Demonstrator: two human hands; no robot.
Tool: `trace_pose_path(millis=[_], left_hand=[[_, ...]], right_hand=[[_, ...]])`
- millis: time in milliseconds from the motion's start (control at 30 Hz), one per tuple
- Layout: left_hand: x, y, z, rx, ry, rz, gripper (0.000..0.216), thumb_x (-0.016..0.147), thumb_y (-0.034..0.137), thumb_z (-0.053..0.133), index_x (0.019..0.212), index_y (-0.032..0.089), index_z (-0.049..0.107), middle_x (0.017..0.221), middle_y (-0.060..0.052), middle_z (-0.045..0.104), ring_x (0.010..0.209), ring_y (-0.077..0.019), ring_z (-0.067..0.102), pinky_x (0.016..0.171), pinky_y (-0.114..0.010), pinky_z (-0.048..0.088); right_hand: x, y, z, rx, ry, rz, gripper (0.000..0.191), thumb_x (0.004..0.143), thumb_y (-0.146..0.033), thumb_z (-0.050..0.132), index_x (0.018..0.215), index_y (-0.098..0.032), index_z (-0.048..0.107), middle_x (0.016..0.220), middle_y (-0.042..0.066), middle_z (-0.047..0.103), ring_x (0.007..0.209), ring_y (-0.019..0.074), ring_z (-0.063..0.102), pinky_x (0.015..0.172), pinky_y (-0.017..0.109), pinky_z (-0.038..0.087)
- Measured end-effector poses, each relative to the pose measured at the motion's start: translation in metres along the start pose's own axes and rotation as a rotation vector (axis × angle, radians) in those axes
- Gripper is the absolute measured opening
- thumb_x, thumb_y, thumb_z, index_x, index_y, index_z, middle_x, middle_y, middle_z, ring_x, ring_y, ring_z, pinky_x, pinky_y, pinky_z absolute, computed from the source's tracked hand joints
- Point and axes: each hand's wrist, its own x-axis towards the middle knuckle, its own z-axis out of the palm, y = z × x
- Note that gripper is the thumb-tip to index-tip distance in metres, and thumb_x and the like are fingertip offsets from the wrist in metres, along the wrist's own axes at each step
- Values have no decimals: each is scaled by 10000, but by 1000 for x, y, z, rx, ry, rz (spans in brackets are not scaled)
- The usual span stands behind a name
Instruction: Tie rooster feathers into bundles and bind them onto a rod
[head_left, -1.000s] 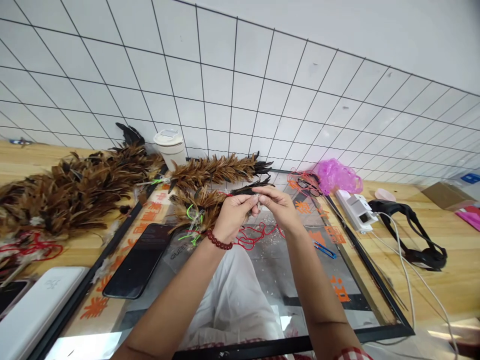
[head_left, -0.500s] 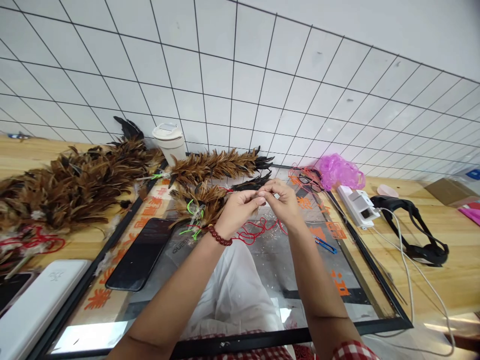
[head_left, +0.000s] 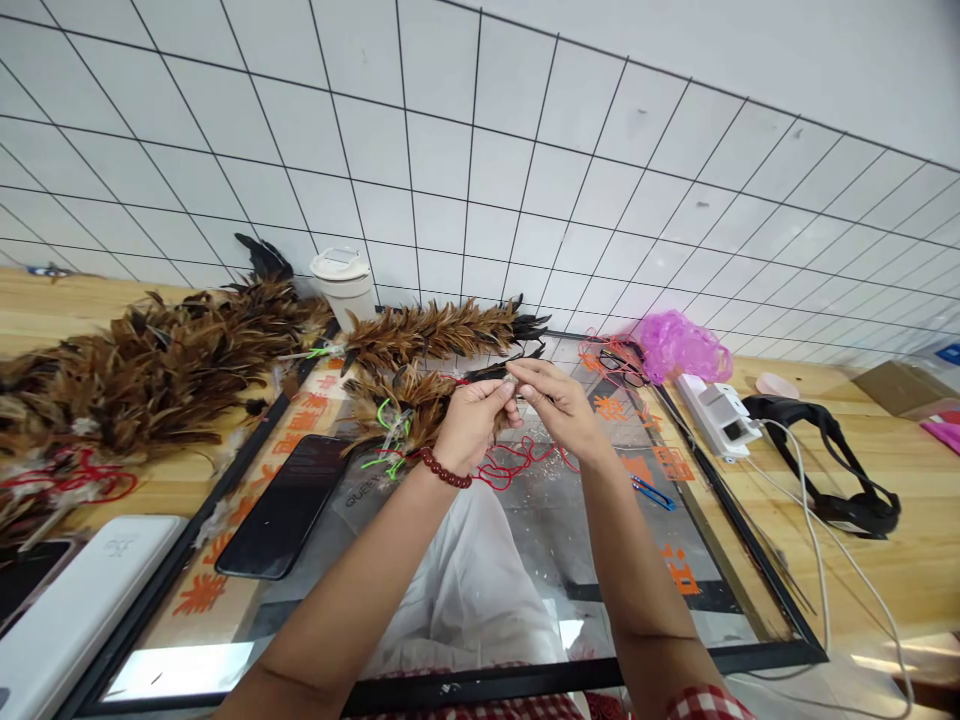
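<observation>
My left hand (head_left: 472,420), with a dark red bead bracelet (head_left: 445,469) at the wrist, pinches something small and pale between thumb and fingers; its kind is hidden. Against it, my right hand (head_left: 556,405) is closed at the same spot, thumb and fingertips meeting my left fingertips. Just beyond the hands lie black feathers (head_left: 495,368). Left of my left hand rests a brown feather bunch (head_left: 412,400) with bright green ties (head_left: 388,430). A loose red cord (head_left: 517,460) trails on the glass panel (head_left: 540,560) under my hands.
A longer feather strand (head_left: 439,332) lies by a white cup (head_left: 346,285). To the left are a phone (head_left: 285,507), a power bank (head_left: 97,610) and a feather pile (head_left: 157,370). Rightward are a blue cutter (head_left: 652,492), pink bag (head_left: 682,345), power strip (head_left: 718,415) and black strap (head_left: 825,470).
My right fingers have straightened somewhat and shifted over the left fingertips. The left hand has turned slightly, with its lower fingers now showing. The view has shifted a little.
</observation>
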Motion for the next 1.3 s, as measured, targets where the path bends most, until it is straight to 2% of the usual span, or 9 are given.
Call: trace_pose_path(millis=[300, 467, 567, 733, 833, 900, 1067, 1167, 1300], left_hand=[[-4, 1, 2, 15, -98, -60, 320, 630, 370, 792, 721, 98, 651, 519, 22, 533, 466, -80, 516, 504, -230, 477], [-5, 3, 2, 63, -177, -95, 325, 629, 387, 787, 712, 110, 640, 590, -9, 594, 524, -107, 570, 556, -249, 476], [-3, 3, 1, 100, -184, -22, 316, 666, 394, 762, 792, 118, 675, 707, -40, 654, 643, -118, 604, 625, -241, 470], [-1, -2, -2, 319, -96, 85, 305, 710, 397, 712, 603, 119, 645, 547, -6, 572, 446, -55, 428, 453, -205, 324], [0, -4, -3, 329, -8, 88, 280, 711, 380, 707, 603, 127, 657, 517, -2, 565, 424, -57, 405, 432, -208, 294], [1, -2, -4, 288, 19, 110, 234, 698, 360, 723, 662, 131, 690, 574, -21, 620, 496, -82, 492, 489, -211, 366], [4, 9, -7, 75, 76, 111, 215, 657, 321, 772, 708, 129, 690, 623, -29, 660, 644, -112, 609, 671, -228, 469], [5, 18, -11, -28, 113, 103, 217, 654, 304, 781, 706, 127, 668, 671, -27, 659, 660, -104, 615, 673, -223, 481], [7, 31, -20, -86, 121, 163, 227, 660, 302, 787, 720, 128, 655, 711, -20, 645, 672, -97, 606, 657, -216, 487]], right_hand=[[1, 2, -7, 240, 70, 146, 256, 878, -387, 582, 1083, -286, 699, 1129, 46, 648, 1038, 177, 592, 903, 365, 489], [2, 6, 0, 342, 120, 220, 246, 806, -438, 653, 761, -197, 675, 846, 32, 631, 728, 132, 582, 683, 291, 512], [2, 10, 4, 330, 188, 234, 274, 799, -445, 652, 704, -190, 625, 822, 22, 584, 622, 107, 525, 576, 270, 487], [3, 12, 14, 208, 219, 150, 213, 815, -379, 645, 707, -195, 645, 849, 35, 587, 795, 149, 570, 714, 308, 491], [6, 17, 5, 188, 251, 203, 197, 818, -372, 623, 750, -189, 646, 858, 36, 614, 808, 146, 579, 749, 302, 478], [5, 22, -13, 116, 198, 313, 189, 799, -366, 621, 812, -181, 659, 823, 30, 638, 754, 140, 579, 709, 285, 469], [-33, 34, -62, -428, -216, 588, 112, 739, -250, 632, 698, -168, 697, 645, 17, 643, 617, 139, 558, 593, 253, 392], [-73, 42, -58, -542, -278, 657, 129, 752, -278, 633, 752, -175, 711, 687, 28, 658, 628, 145, 571, 577, 245, 376], [-117, 57, -37, -612, -198, 623, 131, 754, -254, 624, 812, -160, 695, 821, 63, 656, 698, 155, 572, 623, 255, 396]])
